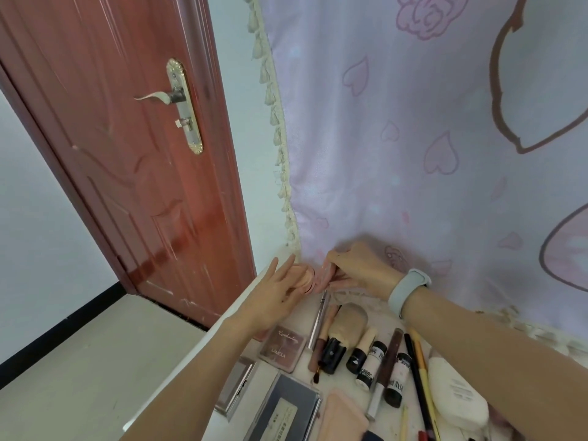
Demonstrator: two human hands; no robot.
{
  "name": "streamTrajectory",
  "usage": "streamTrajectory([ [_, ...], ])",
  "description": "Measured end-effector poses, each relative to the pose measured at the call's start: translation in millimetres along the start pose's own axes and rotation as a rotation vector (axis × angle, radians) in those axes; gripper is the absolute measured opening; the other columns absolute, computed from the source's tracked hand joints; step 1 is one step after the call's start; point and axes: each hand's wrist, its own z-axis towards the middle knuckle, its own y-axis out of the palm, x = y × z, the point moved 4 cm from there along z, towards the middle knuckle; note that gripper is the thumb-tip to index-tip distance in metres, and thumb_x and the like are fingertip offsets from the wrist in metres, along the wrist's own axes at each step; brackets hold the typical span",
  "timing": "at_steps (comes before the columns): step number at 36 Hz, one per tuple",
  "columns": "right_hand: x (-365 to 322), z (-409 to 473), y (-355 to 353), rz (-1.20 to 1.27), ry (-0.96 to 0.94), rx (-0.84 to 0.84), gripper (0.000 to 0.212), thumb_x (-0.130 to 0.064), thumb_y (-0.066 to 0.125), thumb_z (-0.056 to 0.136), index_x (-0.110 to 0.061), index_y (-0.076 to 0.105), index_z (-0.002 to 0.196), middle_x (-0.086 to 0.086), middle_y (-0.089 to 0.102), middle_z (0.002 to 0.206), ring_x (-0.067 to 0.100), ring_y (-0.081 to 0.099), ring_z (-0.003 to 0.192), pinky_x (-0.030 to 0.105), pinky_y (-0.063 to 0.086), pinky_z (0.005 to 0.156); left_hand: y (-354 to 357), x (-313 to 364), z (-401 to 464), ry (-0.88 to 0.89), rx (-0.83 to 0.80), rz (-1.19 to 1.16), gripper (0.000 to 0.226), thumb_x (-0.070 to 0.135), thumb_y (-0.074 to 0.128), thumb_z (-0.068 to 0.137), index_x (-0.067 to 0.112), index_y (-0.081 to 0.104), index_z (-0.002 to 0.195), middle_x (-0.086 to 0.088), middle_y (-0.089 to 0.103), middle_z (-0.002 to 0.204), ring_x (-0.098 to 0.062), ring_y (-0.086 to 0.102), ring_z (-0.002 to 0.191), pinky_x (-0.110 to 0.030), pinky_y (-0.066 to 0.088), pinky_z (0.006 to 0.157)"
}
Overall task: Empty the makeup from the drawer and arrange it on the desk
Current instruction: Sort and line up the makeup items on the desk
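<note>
Your forearms fill near frame, both reaching to far-left corner of white desk (203, 354). Left hand (273, 300): fingers straight and spread, touching round peach powder puff (302, 278). Right hand (359, 272), nearer wall, pinches small pink item beside puff; what it is, you cannot tell. Puff lies dead ahead between hands. Row of brushes, tubes, pencils lies behind hands, long axes pointing away from you, beside pink eyeshadow palette (283, 348). Lilac heart-print cloth (413, 138) backs desk; red-brown wooden door (127, 154) at left.

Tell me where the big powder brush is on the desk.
In the head view, the powder brush lies mid-desk, bristles toward the curtain, just right of the eyeshadow palette and below the right hand.
</note>
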Motion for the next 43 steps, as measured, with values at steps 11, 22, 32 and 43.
streamTrajectory([
  [11, 20.1, 6.6, 11.0, 0.067, 0.119, 0.092, 0.03, -0.008, 0.052, 0.086, 0.017, 0.059, 0.101, 0.032, 0.065, 0.097, 0.034, 0.069, 0.073, 0.045, 0.058, 0.071, 1.3, -29.1, -6.5, -0.077, -0.03, 0.217, 0.049, 0.049, 0.027, 0.099, 0.034, 0.029, 0.145, 0.014, 0.021, 0.154, -0.011, 0.009, 0.144, -0.041, 0.015, 0.115],
  [22, 23.0, -0.6, 3.4, 0.01, 0.055, 0.094, 0.035, -0.017, 0.051, 0.091, 0.012, 0.069, 0.084, 0.023, 0.07, 0.08, 0.033, 0.067, 0.083, 0.043, 0.056, 0.082, -6.2, -31.9, -10.5, -0.128, -0.03, -0.063, 0.051, 0.045, 0.035, 0.098, 0.037, 0.021, 0.146, 0.009, 0.017, 0.156, -0.012, 0.009, 0.144, -0.041, 0.014, 0.117],
  [32, 21.4, -30.1, -20.9, -0.386, -0.28, 0.308, 0.037, -0.022, 0.046, 0.095, -0.007, 0.051, 0.129, 0.012, 0.066, 0.109, 0.024, 0.063, 0.084, 0.03, 0.045, 0.079, -33.5, -48.1, -60.6, -0.152, -0.053, -0.042, 0.047, 0.027, 0.058, 0.091, 0.02, 0.046, 0.136, 0.004, 0.048, 0.138, -0.012, 0.042, 0.125, -0.03, 0.03, 0.108],
  [43, 16.0, -47.1, 12.9, -0.42, -0.481, 0.226, 0.025, -0.014, 0.049, 0.092, -0.02, 0.063, 0.112, -0.008, 0.064, 0.096, 0.005, 0.056, 0.078, 0.019, 0.043, 0.074, -30.8, -55.0, -58.7, -0.143, -0.21, 0.13, 0.067, 0.039, 0.067, 0.082, 0.022, 0.04, 0.141, 0.007, 0.044, 0.13, -0.011, 0.035, 0.118, -0.029, 0.032, 0.101],
])
